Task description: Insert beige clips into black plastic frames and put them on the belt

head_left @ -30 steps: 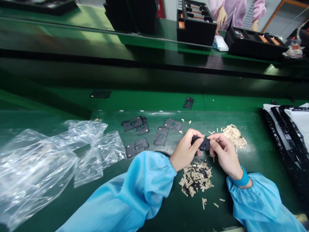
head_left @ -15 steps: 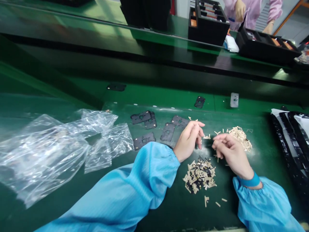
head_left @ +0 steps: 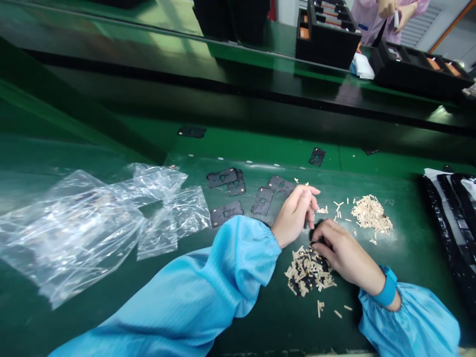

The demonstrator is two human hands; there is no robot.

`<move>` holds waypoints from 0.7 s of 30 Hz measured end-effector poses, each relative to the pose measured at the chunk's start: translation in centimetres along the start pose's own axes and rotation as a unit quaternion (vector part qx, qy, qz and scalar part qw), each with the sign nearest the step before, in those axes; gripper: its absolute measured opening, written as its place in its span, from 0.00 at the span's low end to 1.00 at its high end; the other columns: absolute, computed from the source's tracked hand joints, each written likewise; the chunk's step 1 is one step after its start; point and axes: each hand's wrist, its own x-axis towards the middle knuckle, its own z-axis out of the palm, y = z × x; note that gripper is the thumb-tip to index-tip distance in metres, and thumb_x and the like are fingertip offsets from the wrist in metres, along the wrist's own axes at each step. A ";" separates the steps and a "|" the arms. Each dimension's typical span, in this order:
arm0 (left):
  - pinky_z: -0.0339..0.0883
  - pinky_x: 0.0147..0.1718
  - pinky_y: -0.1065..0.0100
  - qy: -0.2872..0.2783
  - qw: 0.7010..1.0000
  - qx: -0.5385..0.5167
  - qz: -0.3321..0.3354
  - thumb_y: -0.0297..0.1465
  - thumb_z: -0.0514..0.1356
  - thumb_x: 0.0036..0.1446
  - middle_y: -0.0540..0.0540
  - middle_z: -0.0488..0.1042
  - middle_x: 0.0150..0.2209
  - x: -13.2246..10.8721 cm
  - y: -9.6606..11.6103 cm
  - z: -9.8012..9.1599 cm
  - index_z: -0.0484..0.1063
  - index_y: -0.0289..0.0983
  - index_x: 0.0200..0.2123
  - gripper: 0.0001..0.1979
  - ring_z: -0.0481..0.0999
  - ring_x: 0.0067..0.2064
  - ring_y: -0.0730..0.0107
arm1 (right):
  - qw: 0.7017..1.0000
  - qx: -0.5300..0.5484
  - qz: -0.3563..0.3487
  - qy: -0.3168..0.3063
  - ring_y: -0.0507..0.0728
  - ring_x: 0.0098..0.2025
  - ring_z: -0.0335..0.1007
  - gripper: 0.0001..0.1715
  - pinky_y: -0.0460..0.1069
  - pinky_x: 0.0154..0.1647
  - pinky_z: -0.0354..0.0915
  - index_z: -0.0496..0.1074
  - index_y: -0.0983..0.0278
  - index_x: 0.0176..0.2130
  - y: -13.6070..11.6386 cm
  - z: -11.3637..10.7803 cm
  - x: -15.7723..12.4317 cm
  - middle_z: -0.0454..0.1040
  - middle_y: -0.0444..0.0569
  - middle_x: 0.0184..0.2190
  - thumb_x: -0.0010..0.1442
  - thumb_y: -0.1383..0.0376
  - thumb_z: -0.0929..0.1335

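My left hand hovers beside the mixed pile, its fingers curled; whatever lies between them is hidden. Reaching in from the right, my right hand has thumb and forefinger drawn together at the upper edge of the pile of small tan and black pieces. I cannot make out what its fingertips hold. Small tan strips lie loose beyond my right hand, near a heap of similar tan pieces. Flat black plates with cutouts lie just left of my left hand.
Clear plastic bags cover the left side. Black-and-white wrapped items stand at the right. Along the far green strip lie more dark plates. Behind, a raised shelf carries black boxes, and a person in a pink sleeve works there.
My right hand has moved left and toward me, from the loose strips to the mixed pile. My left hand stays nearly still. The far-right plate looked pale and now looks dark.
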 end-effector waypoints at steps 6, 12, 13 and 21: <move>0.66 0.17 0.76 -0.039 0.996 0.070 -0.025 0.41 0.53 0.68 0.53 0.68 0.30 0.1 0.2 -0.3 0.69 0.36 0.42 0.14 0.68 0.21 0.80 | 0.989 0.109 0.059 0.086 0.52 0.26 0.61 0.06 0.47 0.27 0.60 0.71 0.61 0.36 0.8 -0.6 0.3 0.66 0.40 0.26 0.68 0.65 0.69; 0.59 0.12 0.78 -0.163 0.960 0.195 -0.116 0.43 0.50 0.69 0.50 0.72 0.22 0.1 0.9 -0.5 0.68 0.35 0.30 0.21 0.69 0.18 0.77 | 0.955 0.009 -0.019 0.297 0.54 0.31 0.67 0.05 0.49 0.31 0.65 0.72 0.60 0.37 1.2 -0.2 0.3 0.72 0.46 0.34 0.67 0.69 0.69; 0.59 0.12 0.78 -0.181 0.956 0.198 -0.122 0.44 0.49 0.69 0.49 0.73 0.22 0.1 1.0 -0.5 0.68 0.35 0.29 0.22 0.69 0.19 0.77 | 0.947 -0.028 -0.045 0.318 0.55 0.33 0.69 0.05 0.50 0.33 0.67 0.72 0.60 0.38 1.2 0.0 0.2 0.73 0.47 0.35 0.67 0.70 0.69; 0.56 0.14 0.77 -0.173 0.965 0.173 -0.098 0.42 0.58 0.64 0.56 0.68 0.21 0.0 1.1 -0.7 0.67 0.37 0.37 0.13 0.62 0.16 0.80 | 0.945 -0.074 -0.120 0.296 0.57 0.41 0.75 0.09 0.52 0.42 0.71 0.74 0.59 0.45 1.5 0.8 0.0 0.78 0.50 0.39 0.68 0.73 0.68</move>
